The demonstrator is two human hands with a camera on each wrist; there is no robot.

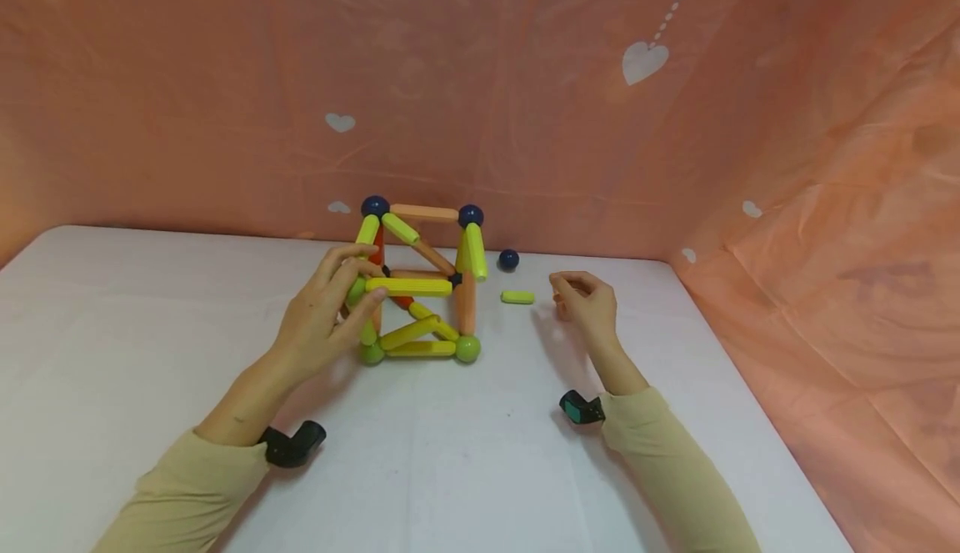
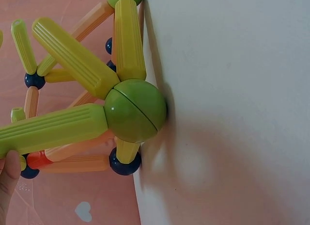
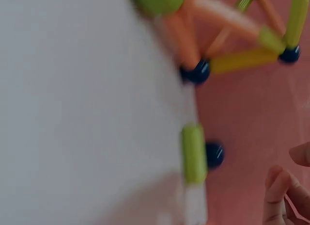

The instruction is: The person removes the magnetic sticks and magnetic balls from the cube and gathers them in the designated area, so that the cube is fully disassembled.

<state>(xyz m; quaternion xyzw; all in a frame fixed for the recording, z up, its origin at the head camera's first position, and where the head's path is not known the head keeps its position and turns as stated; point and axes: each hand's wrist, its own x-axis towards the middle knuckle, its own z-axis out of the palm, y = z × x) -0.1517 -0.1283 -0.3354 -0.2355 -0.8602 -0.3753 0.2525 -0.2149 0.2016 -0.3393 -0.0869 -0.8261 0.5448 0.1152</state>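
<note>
A box-like frame [image 1: 422, 349] of magnetic building sticks and balls stands on the white table, with yellow, green, orange and red sticks. My left hand [image 1: 318, 311] holds it at the upper front left corner, around a green ball [image 1: 356, 289] and beside a yellow stick [image 1: 411, 287]. In the left wrist view, a fingertip [image 2: 10, 169] touches a yellow-green stick [image 2: 58, 129] that runs to a large green ball [image 2: 135, 111]. My right hand [image 1: 591, 307] hovers right of the frame, fingers loosely bent, thumb apart from them, nothing visible between.
A short green stick [image 1: 517, 297] lies loose between the frame and my right hand. Behind it sits a loose dark blue ball [image 1: 508, 260]. A peach cloth with white hearts [image 1: 645, 62] hangs behind and to the right of the table [image 1: 465, 470].
</note>
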